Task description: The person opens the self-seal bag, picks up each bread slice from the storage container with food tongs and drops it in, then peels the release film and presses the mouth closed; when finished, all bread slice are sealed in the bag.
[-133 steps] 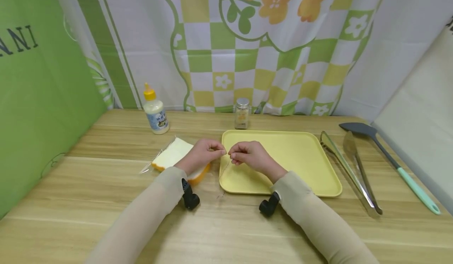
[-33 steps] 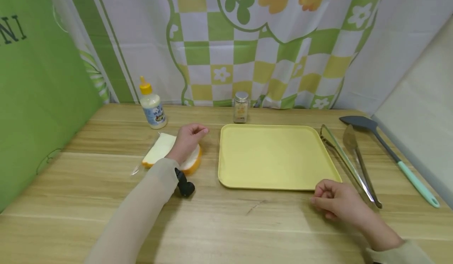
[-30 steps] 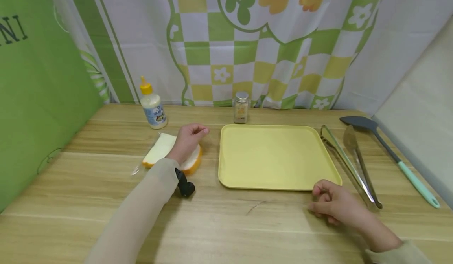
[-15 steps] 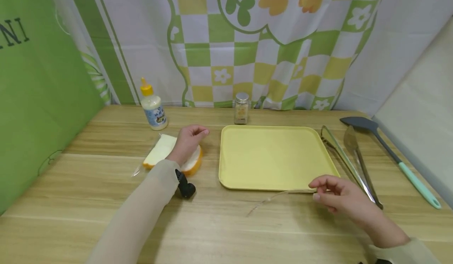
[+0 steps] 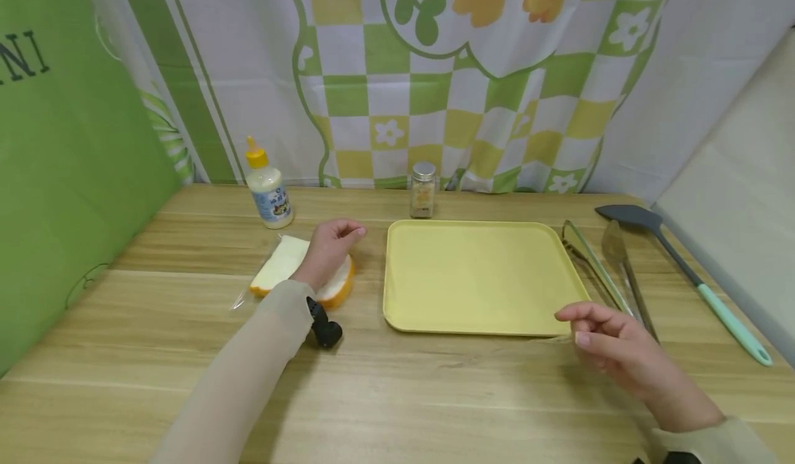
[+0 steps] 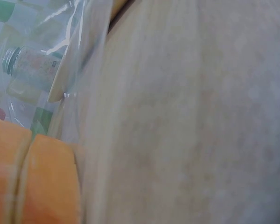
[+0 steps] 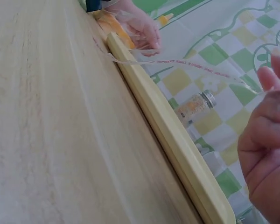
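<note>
Sliced bread point(image 5: 282, 265) with an orange-brown crust lies at the left in a clear plastic bag point(image 6: 91, 51). Over the bread is my left hand point(image 5: 329, 253), its thumb and finger pinching the bag's film, as the right wrist view shows. At the right, by the near corner of the yellow tray point(image 5: 484, 277), my right hand point(image 5: 621, 353) has its index finger stretched out. A thin clear plastic strip point(image 7: 177, 63) with red print runs to these fingertips, seemingly caught between thumb and a finger. Its free end hangs towards the bread side.
A squeeze bottle point(image 5: 270, 195) with a yellow cap stands at the back left. Behind the tray stands a spice jar point(image 5: 423, 191). Metal tongs point(image 5: 599, 267) and a spatula point(image 5: 689, 267) with a mint handle lie on the right.
Earlier both hands met over the tray's left edge. My right hand has since moved right and towards me, trailing the strip, and lately rose slightly with its index finger stretching. My left hand stayed over the bread.
</note>
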Available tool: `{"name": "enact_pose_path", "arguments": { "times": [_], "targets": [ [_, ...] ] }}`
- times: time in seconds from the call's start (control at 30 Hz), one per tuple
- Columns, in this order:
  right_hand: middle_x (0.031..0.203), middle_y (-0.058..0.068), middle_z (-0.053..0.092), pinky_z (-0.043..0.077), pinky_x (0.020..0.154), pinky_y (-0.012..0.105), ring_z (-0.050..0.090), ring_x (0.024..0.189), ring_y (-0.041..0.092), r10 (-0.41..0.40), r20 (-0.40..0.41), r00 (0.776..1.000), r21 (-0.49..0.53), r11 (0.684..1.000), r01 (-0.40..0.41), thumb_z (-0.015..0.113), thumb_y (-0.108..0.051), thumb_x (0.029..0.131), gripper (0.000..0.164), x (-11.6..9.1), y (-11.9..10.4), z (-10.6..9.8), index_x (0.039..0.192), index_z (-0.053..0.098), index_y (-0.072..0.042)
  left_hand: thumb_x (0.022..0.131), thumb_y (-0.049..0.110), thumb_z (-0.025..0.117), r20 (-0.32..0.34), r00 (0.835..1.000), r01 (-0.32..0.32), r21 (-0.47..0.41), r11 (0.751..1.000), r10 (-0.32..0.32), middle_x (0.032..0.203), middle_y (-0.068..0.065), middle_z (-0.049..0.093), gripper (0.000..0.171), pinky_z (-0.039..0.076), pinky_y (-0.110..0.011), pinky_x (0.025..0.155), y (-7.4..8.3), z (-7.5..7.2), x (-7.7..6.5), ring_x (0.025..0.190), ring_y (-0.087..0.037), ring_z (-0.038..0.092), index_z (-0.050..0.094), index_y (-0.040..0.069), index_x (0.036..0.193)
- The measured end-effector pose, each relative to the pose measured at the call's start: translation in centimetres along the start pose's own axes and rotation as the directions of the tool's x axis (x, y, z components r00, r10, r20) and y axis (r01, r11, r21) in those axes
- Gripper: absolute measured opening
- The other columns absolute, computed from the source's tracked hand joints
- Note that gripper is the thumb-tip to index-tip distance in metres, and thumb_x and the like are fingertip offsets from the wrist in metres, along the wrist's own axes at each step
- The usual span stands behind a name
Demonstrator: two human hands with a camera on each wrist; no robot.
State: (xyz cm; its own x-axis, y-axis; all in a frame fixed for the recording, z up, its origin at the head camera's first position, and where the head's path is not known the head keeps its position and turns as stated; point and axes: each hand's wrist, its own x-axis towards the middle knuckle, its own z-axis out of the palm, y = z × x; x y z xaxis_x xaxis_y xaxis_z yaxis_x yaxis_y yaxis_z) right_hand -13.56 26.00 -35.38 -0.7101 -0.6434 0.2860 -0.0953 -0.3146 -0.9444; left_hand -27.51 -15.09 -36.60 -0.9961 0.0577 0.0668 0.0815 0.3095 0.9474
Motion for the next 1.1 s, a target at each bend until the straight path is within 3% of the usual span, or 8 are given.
{"name": "enact_pose_path", "arguments": {
  "times": [0.1, 0.17, 0.27, 0.33, 0.57, 0.8, 1.0, 1.1],
  "targets": [
    [0.065, 0.001, 0.030, 0.014, 0.039, 0.032, 0.018, 0.047, 0.018, 0.071, -0.145, 0.987, -0.176, 0.980, -0.096, 0.038, 0.018, 0.088, 0.036, 0.05, 0.27, 0.04, 0.111, 0.055, -0.003, 0.092, 0.022, 0.059, 0.002, 1.000, -0.004, 0.001, 1.000, 0.004, 0.105, -0.013, 0.063, 0.029, 0.043, -0.031, 0.085, 0.04, 0.01, -0.04, 0.096, -0.019, 0.054, 0.064, -0.003, 0.105],
    [0.060, -0.003, 0.029, 0.020, 0.038, 0.030, 0.021, 0.045, 0.013, 0.186, -0.300, 0.936, -0.349, 0.891, -0.289, 0.052, 0.009, 0.086, 0.023, 0.13, 0.41, 0.16, 0.106, 0.052, -0.001, 0.092, 0.022, 0.059, 0.002, 1.000, -0.005, 0.003, 1.000, 0.005, 0.105, -0.013, 0.063, 0.029, 0.043, -0.031, 0.085, 0.06, 0.02, -0.04, 0.096, -0.019, 0.054, 0.064, -0.003, 0.105],
    [0.057, -0.007, 0.029, 0.029, 0.040, 0.025, 0.028, 0.046, 0.006, 0.339, -0.443, 0.830, -0.466, 0.704, -0.536, 0.069, -0.007, 0.081, 0.040, 0.33, 0.42, 0.36, 0.111, 0.045, 0.004, 0.092, 0.022, 0.059, 0.000, 1.000, -0.004, 0.008, 1.000, 0.003, 0.103, -0.012, 0.063, 0.029, 0.043, -0.030, 0.084, -0.02, 0.06, 0.03, 0.094, -0.018, 0.054, 0.064, -0.003, 0.105],
    [0.058, -0.007, 0.030, 0.031, 0.042, 0.023, 0.030, 0.048, 0.003, 0.387, -0.440, 0.810, -0.477, 0.663, -0.576, 0.071, -0.012, 0.080, 0.056, 0.37, 0.34, 0.43, 0.121, 0.037, 0.006, 0.092, 0.022, 0.059, 0.002, 1.000, -0.005, 0.011, 1.000, 0.004, 0.102, -0.011, 0.063, 0.029, 0.043, -0.030, 0.083, -0.06, 0.10, 0.06, 0.094, -0.018, 0.053, 0.064, -0.003, 0.105],
    [0.076, -0.004, 0.043, 0.040, 0.049, 0.026, 0.042, 0.062, 0.006, 0.052, -0.280, 0.958, -0.512, 0.837, -0.195, 0.063, 0.016, 0.075, 0.059, 0.62, 0.26, 0.89, 0.127, 0.042, -0.003, 0.092, 0.021, 0.058, 0.012, 1.000, 0.015, 0.005, 1.000, -0.015, 0.104, -0.011, 0.062, 0.028, 0.043, -0.033, 0.086, 0.04, -0.04, -0.01, 0.096, -0.019, 0.053, 0.064, -0.002, 0.105],
    [0.101, -0.004, 0.057, 0.048, 0.069, 0.017, 0.054, 0.087, 0.005, -0.078, -0.219, 0.973, -0.467, 0.884, -0.034, 0.052, 0.023, 0.078, 0.048, 0.54, 0.54, 0.90, 0.117, 0.057, -0.005, 0.092, 0.021, 0.058, 0.011, 1.000, 0.014, -0.012, 1.000, -0.014, 0.104, -0.012, 0.063, 0.029, 0.043, -0.032, 0.085, 0.04, 0.03, -0.01, 0.096, -0.019, 0.053, 0.064, -0.003, 0.106],
    [0.097, -0.006, 0.066, 0.041, 0.044, 0.028, 0.054, 0.067, 0.003, -0.031, -0.180, 0.983, -0.496, 0.866, -0.063, 0.047, 0.016, 0.087, 0.035, 0.70, 0.88, 0.75, 0.114, 0.060, -0.003, 0.092, 0.021, 0.059, 0.010, 1.000, 0.008, -0.004, 1.000, -0.008, 0.105, -0.012, 0.063, 0.029, 0.043, -0.033, 0.088, 0.04, 0.06, 0.03, 0.098, -0.019, 0.054, 0.064, -0.003, 0.106],
    [0.092, -0.002, 0.067, 0.045, 0.046, 0.028, 0.056, 0.065, 0.005, 0.009, -0.146, 0.989, -0.475, 0.876, -0.078, 0.043, 0.013, 0.091, 0.033, 0.97, 1.02, 0.68, 0.118, 0.057, 0.000, 0.092, 0.021, 0.059, 0.007, 1.000, 0.009, -0.006, 1.000, -0.009, 0.105, -0.011, 0.062, 0.029, 0.043, -0.033, 0.088, 0.02, 0.03, 0.02, 0.098, -0.019, 0.054, 0.064, -0.003, 0.107]
  ]
}}
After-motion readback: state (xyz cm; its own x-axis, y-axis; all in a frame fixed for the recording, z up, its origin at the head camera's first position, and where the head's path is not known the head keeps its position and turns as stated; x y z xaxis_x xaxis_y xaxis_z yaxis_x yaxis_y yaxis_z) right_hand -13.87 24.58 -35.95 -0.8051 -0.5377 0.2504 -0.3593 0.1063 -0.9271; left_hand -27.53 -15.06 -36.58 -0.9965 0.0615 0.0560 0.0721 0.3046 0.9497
